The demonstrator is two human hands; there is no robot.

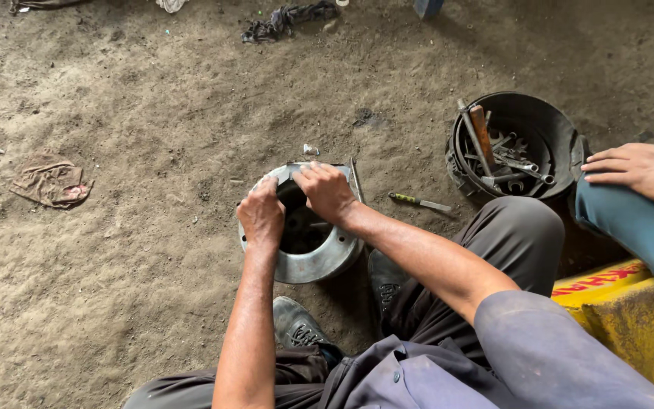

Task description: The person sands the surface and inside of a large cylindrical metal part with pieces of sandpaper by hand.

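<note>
A round grey metal drum (325, 260) with a dark hollow centre lies on the dirt floor in front of me. My left hand (261, 215) grips its left rim, fingers curled over the edge. My right hand (327, 191) presses on the far rim, fingers bent down into the opening. What the fingers touch inside the hollow is hidden. A thin metal rod (356, 179) lies against the drum's far right edge.
A screwdriver (419, 201) lies on the ground right of the drum. A black bucket (548, 125) of tools stands further right. Another person's hand (639, 170) rests on a knee at the right. A yellow block (630, 318), rags (51, 182) and my shoes (297, 324) are nearby.
</note>
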